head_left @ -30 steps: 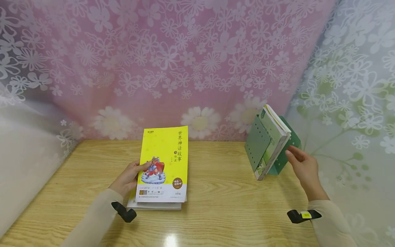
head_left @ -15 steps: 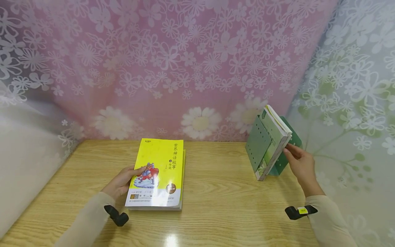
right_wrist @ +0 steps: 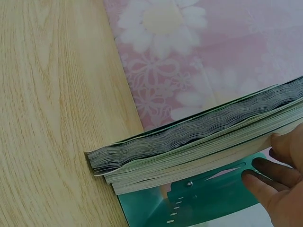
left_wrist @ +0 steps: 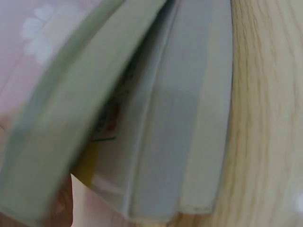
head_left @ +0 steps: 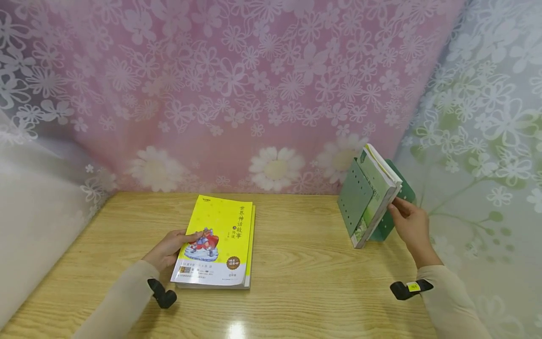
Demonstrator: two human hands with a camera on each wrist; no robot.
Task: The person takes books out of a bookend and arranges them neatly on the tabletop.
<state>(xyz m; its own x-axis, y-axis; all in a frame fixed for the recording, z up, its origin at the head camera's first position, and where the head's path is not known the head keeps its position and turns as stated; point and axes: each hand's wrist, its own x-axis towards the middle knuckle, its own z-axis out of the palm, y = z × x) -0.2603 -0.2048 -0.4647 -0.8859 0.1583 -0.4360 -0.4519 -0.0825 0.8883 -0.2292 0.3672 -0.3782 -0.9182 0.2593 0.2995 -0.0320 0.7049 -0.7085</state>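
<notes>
A yellow paperback book [head_left: 218, 240] with a cartoon figure on its cover is held at its left edge by my left hand [head_left: 171, 247], thumb on the cover. In the left wrist view this blurred book [left_wrist: 71, 113] is tilted up, with a gap above the stacked books [left_wrist: 184, 123] on the table; fingers [left_wrist: 61, 203] show beneath it. My right hand [head_left: 410, 228] is at the near edge of the books [head_left: 377, 188] standing in a green bookend [head_left: 354, 197]. In the right wrist view a fingertip touches the outermost book while other fingers hang loosely bent beside it.
The wooden table [head_left: 296, 263] stretches between the two groups of books. A pink flowered curtain [head_left: 237, 94] hangs behind it, and a pale flowered curtain [head_left: 487, 165] is close on the right. White cloth [head_left: 38, 226] borders the left side.
My left hand has brought the yellow book down and nearer onto the stack, and its far end has tilted slightly. The right hand has shifted a little left along the standing books.
</notes>
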